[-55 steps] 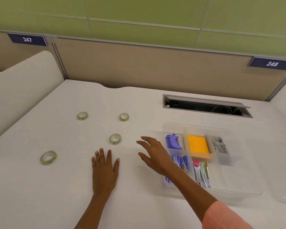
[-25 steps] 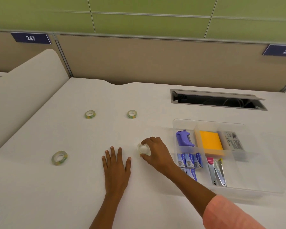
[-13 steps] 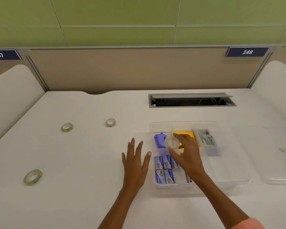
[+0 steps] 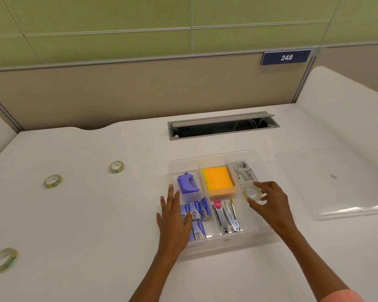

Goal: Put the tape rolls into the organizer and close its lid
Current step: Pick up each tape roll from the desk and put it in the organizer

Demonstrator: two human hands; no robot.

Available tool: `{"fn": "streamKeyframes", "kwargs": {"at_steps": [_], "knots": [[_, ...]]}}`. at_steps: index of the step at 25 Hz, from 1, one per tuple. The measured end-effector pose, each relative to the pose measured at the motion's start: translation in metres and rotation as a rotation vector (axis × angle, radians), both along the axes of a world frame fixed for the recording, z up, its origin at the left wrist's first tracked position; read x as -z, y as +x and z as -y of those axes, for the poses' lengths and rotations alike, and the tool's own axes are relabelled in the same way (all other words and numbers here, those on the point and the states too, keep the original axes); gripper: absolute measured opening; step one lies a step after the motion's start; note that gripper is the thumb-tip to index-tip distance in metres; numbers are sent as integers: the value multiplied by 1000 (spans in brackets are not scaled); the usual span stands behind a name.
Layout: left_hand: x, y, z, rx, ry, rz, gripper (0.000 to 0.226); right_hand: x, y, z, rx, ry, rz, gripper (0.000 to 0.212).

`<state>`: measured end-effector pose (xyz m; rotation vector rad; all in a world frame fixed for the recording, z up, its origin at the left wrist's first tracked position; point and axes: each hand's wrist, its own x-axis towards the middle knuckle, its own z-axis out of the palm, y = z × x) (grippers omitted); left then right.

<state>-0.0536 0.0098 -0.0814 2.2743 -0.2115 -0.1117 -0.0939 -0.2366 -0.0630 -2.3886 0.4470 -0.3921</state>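
Note:
My right hand [image 4: 268, 203] holds a tape roll [image 4: 252, 193] over the right compartment of the clear organizer [image 4: 214, 155]. My left hand [image 4: 174, 216] lies flat with fingers spread on the organizer's left edge, over the blue boxes. Three more tape rolls lie on the white desk to the left: one far [image 4: 116, 166], one beside it [image 4: 52, 181], one near the left edge [image 4: 2, 260]. The clear lid [image 4: 340, 182] lies flat on the desk to the right of the organizer.
The organizer holds a purple tool [image 4: 187, 183], orange sticky notes [image 4: 217, 180], a labelled box [image 4: 243, 172], blue boxes [image 4: 200, 214] and metal clippers [image 4: 229, 216]. An open cable slot [image 4: 223, 126] lies behind it. A beige partition closes the desk's far side.
My right hand picked a tape roll off the desk and carried it right, across the organizer to its right side. My left hand slid right onto the organizer's left edge.

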Motion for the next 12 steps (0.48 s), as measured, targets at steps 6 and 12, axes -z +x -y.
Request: {"fn": "streamKeyframes", "kwargs": {"at_steps": [6,12], "knots": [[4,0,0,-8,-5,-5,72,7,5,1,2,-18,-139,43],[6,1,1,-20,0,-2,73,11,5,1,-16,-25,-223,17]]}}
